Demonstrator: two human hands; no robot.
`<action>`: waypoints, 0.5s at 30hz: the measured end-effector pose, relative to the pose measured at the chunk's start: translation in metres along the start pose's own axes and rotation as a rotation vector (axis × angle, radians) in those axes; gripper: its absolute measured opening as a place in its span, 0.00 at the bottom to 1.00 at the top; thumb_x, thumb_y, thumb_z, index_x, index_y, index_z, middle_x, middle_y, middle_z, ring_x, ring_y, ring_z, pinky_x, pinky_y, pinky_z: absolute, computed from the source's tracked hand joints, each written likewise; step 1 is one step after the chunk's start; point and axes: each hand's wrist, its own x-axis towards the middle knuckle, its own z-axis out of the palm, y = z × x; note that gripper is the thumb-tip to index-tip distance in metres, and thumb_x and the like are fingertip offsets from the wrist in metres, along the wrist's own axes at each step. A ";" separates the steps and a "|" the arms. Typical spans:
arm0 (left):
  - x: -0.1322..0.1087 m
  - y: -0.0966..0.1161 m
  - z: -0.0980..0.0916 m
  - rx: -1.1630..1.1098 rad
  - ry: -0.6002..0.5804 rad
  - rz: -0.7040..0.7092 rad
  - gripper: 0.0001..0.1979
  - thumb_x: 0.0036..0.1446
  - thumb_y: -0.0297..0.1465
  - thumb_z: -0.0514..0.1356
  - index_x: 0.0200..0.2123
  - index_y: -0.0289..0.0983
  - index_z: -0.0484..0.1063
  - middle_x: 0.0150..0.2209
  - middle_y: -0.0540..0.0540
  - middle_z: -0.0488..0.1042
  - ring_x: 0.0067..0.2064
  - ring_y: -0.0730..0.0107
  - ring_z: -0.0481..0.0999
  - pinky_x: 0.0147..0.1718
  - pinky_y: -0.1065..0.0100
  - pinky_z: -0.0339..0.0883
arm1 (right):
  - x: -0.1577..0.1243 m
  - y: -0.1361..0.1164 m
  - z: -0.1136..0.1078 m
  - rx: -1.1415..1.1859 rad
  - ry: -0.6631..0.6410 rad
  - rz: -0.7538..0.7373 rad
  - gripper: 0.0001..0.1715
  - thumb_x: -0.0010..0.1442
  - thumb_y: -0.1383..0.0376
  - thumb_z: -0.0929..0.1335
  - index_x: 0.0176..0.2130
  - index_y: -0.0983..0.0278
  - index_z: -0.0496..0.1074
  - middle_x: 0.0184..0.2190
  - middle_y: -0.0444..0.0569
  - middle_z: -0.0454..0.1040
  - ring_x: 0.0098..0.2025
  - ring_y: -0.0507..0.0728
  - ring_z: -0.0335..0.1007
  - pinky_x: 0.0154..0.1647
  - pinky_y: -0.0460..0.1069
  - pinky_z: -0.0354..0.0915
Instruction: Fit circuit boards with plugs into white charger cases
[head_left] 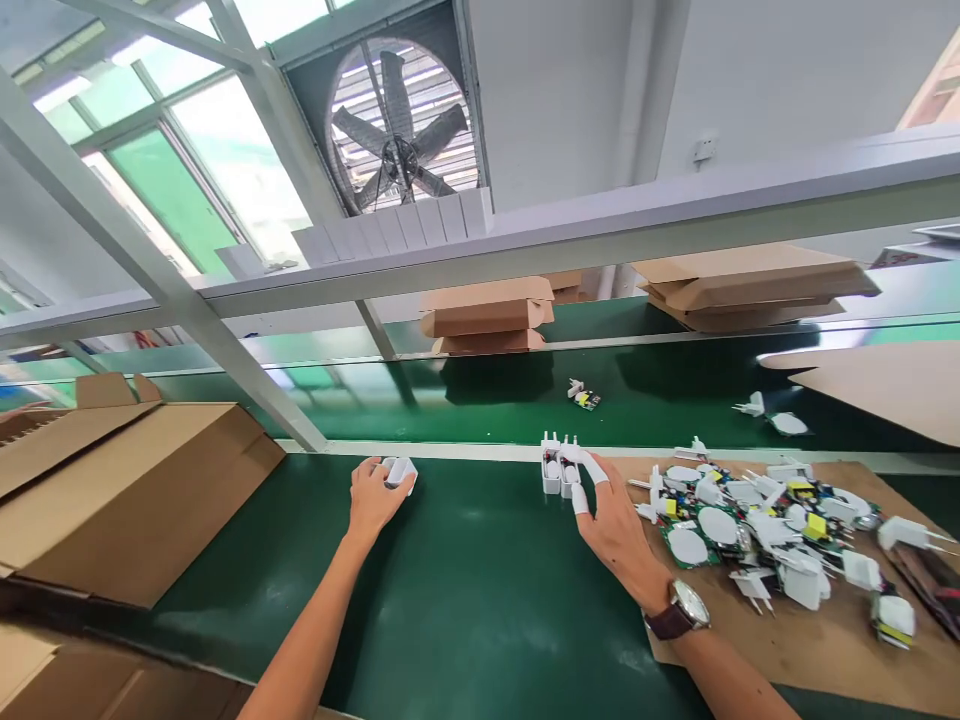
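My left hand (373,498) is closed around white plastic housings (402,470) resting on the green work surface near its back edge. Their open hollow sides show, and my fingers hide part of them. My right hand (615,515) wears white finger covers on thumb and index finger and a wristwatch. Its thumb and index finger close on the right one of two white plug housings (552,472) standing side by side, pins pointing away from me. Something small and dark shows inside these housings. Right of this hand lies a pile of circuit boards with white plug parts (765,520).
A flat cardboard sheet (720,640) lies under the pile. Large cardboard boxes (150,500) stand at the left. On the green strip behind the pale rail (450,452) lie a loose circuit board (585,397) and a white plug piece (751,404). A slanted metal post (247,370) rises left of centre.
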 end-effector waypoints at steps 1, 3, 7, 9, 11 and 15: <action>-0.003 0.008 0.004 -0.015 -0.007 0.024 0.15 0.54 0.44 0.62 0.31 0.37 0.76 0.59 0.33 0.70 0.63 0.44 0.66 0.59 0.50 0.66 | 0.000 0.001 0.000 -0.001 0.005 -0.007 0.26 0.69 0.69 0.59 0.65 0.63 0.60 0.61 0.61 0.69 0.63 0.66 0.67 0.62 0.66 0.69; -0.009 0.019 0.008 -0.019 0.015 0.082 0.15 0.54 0.43 0.61 0.32 0.36 0.76 0.59 0.31 0.70 0.64 0.40 0.65 0.59 0.46 0.64 | 0.000 0.005 0.000 -0.008 0.008 -0.026 0.27 0.69 0.70 0.60 0.65 0.63 0.60 0.60 0.62 0.69 0.64 0.65 0.66 0.62 0.66 0.69; -0.018 0.024 0.006 -0.002 0.256 0.291 0.21 0.55 0.47 0.63 0.40 0.35 0.75 0.62 0.27 0.67 0.66 0.34 0.62 0.62 0.36 0.56 | 0.000 0.010 -0.002 -0.024 0.017 -0.031 0.26 0.68 0.71 0.61 0.64 0.64 0.62 0.60 0.62 0.69 0.65 0.65 0.65 0.63 0.66 0.69; -0.018 0.022 0.004 -0.026 0.330 0.418 0.18 0.58 0.47 0.61 0.39 0.36 0.75 0.62 0.28 0.68 0.67 0.35 0.61 0.63 0.36 0.54 | 0.000 0.011 -0.004 -0.024 0.016 -0.011 0.26 0.68 0.71 0.61 0.64 0.64 0.63 0.61 0.61 0.69 0.65 0.65 0.65 0.63 0.65 0.69; -0.015 0.022 0.005 -0.049 0.355 0.527 0.15 0.63 0.42 0.57 0.32 0.38 0.73 0.58 0.31 0.73 0.67 0.35 0.63 0.62 0.35 0.55 | 0.001 0.009 -0.007 -0.014 -0.011 0.017 0.27 0.67 0.71 0.61 0.64 0.63 0.63 0.62 0.61 0.68 0.65 0.64 0.64 0.64 0.65 0.68; -0.017 0.045 0.017 -0.235 0.347 0.682 0.17 0.65 0.38 0.56 0.24 0.39 0.67 0.51 0.36 0.78 0.60 0.40 0.73 0.57 0.42 0.65 | 0.015 0.013 -0.021 -0.025 -0.063 0.056 0.31 0.64 0.71 0.62 0.66 0.64 0.60 0.64 0.61 0.65 0.67 0.64 0.60 0.66 0.64 0.65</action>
